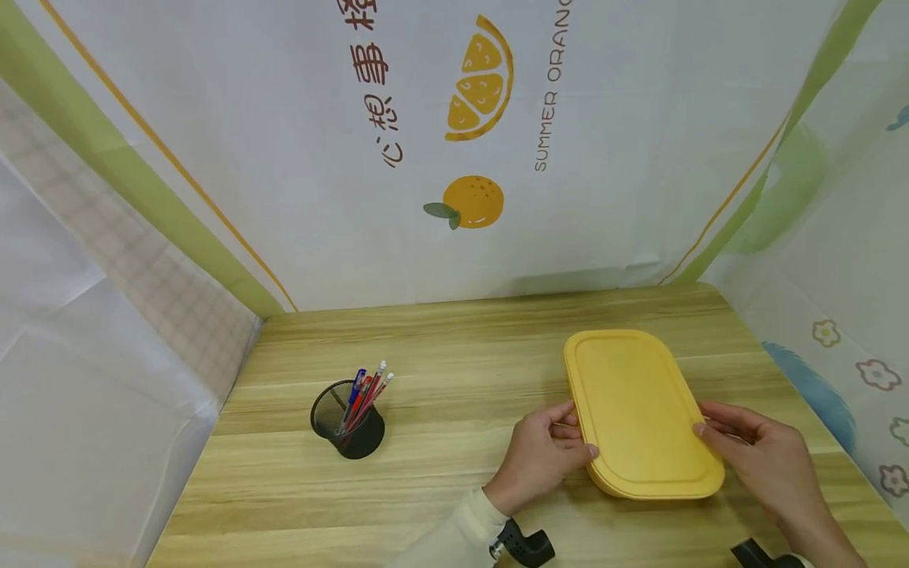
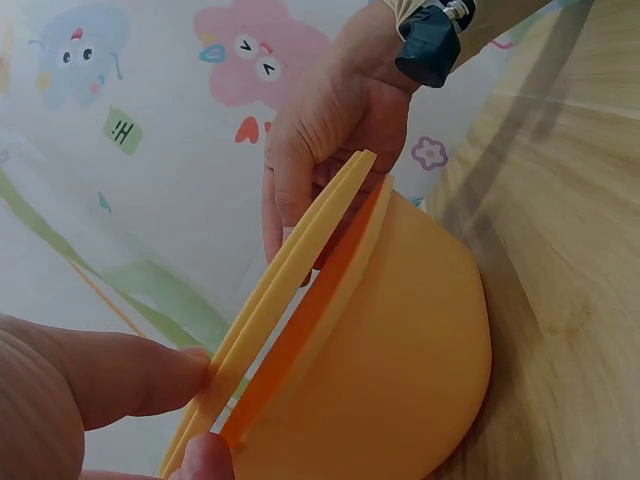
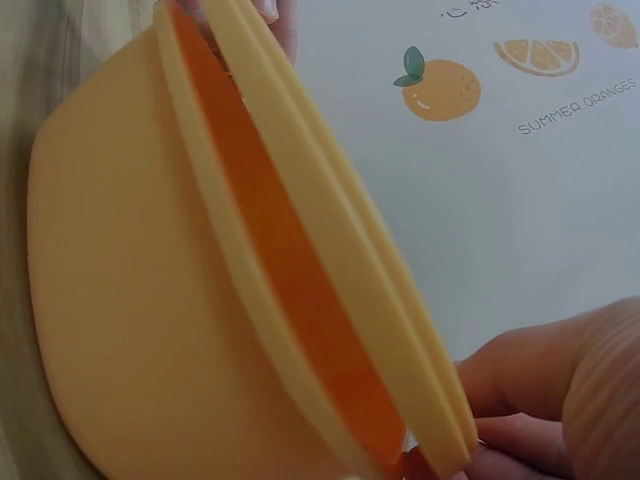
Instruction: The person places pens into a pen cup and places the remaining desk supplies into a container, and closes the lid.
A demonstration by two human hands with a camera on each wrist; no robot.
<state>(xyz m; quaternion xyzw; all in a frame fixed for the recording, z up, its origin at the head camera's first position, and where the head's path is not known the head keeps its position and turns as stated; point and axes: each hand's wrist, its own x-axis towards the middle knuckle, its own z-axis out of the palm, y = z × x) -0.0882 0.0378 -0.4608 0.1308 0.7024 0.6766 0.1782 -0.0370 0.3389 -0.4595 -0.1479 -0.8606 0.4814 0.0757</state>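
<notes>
A yellow rectangular lid (image 1: 632, 410) lies just over a matching yellow storage box (image 2: 400, 330) on the table. In both wrist views a gap separates the lid from the box rim, and the orange inside (image 3: 280, 250) shows through it. My left hand (image 1: 541, 456) pinches the lid's left edge between thumb and fingers. On the opposite side, my right hand (image 1: 767, 456) pinches the lid's right edge, thumb on top. The lid hides what the box contains.
Left of the box stands a black mesh pen cup (image 1: 362, 434) with several pens and pencils (image 1: 365, 398). Printed white cloth (image 1: 604, 197) hangs behind and beside the wood-grain table (image 1: 454, 371).
</notes>
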